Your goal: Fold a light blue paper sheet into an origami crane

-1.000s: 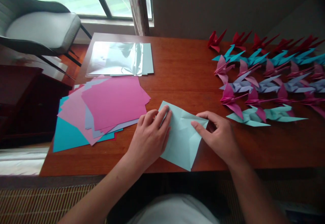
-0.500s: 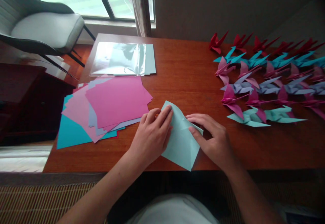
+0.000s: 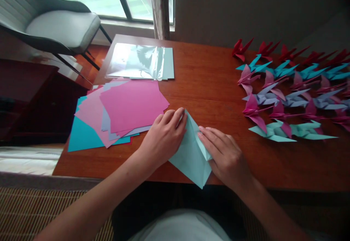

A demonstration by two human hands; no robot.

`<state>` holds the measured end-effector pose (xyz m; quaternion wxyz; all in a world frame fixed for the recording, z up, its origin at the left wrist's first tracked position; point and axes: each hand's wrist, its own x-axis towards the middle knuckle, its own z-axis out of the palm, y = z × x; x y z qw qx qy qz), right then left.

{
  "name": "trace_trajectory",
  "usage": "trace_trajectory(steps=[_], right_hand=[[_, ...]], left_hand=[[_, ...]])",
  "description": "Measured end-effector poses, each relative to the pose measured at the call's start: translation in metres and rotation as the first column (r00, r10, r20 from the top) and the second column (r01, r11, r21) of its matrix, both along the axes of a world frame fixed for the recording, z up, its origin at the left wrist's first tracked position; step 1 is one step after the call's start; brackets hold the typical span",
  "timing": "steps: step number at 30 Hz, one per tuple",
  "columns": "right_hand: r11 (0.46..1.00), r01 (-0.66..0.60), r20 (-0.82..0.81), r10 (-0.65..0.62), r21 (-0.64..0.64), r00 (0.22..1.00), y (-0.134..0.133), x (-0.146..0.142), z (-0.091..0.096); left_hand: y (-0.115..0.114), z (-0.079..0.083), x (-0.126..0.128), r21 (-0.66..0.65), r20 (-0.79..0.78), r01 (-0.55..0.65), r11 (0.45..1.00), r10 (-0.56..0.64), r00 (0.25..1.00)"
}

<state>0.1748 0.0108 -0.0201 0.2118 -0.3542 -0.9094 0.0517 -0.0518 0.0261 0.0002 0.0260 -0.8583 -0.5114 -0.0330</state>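
A mint-green sheet of origami paper [image 3: 188, 157] lies partly folded at the table's front edge, its lower corner pointing toward me. My left hand [image 3: 168, 135] presses on its upper left side, fingers bunched near the top corner. On the right side, a narrow flap is folded inward, and my right hand [image 3: 222, 153] grips it with fingers held together along the crease. The right thumb is mostly hidden beneath the fingers. To the right stand two mint-green paper cranes [image 3: 276, 131], the nearest row of several.
Rows of folded cranes in magenta [image 3: 254, 111], lavender, pink, turquoise [image 3: 255, 66] and red [image 3: 241, 50] fill the table's right side. Left of my hands lies a fanned stack of coloured paper [image 3: 131, 106]. Behind it is a clear plastic packet [image 3: 133, 60]. A grey chair [image 3: 62, 26] stands beyond.
My right hand has brought the right edge of the mint-green paper inward and now presses the flap down. The left hand stays on the paper. The whole view has shifted slightly.
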Motion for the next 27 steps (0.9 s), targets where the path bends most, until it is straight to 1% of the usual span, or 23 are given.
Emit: trace_trajectory(steps=[2,5,13,19,27], right_hand=[[1.0,-0.003,0.025,0.003,0.01,1.0,0.0,0.0,0.001],[1.0,0.001,0.045,-0.002,0.026,0.999,0.001,-0.001,0.003],[0.999,0.01,0.074,-0.012,0.038,0.997,0.003,0.0,0.003],[0.995,-0.065,0.125,0.055,0.078,0.991,0.006,0.002,0.006],[0.986,-0.143,0.195,0.124,0.086,0.973,0.012,0.007,0.007]], left_hand=[[0.002,0.004,0.0,-0.007,-0.008,-0.025,1.0,0.025,1.0],[0.003,0.008,-0.001,-0.024,-0.034,-0.031,0.999,0.03,0.999],[0.006,0.009,-0.001,-0.066,-0.073,-0.021,0.998,0.017,0.997],[0.007,0.008,-0.001,-0.068,-0.077,-0.03,0.997,0.025,0.997],[0.006,0.006,-0.001,-0.056,-0.077,-0.031,0.998,0.027,0.997]])
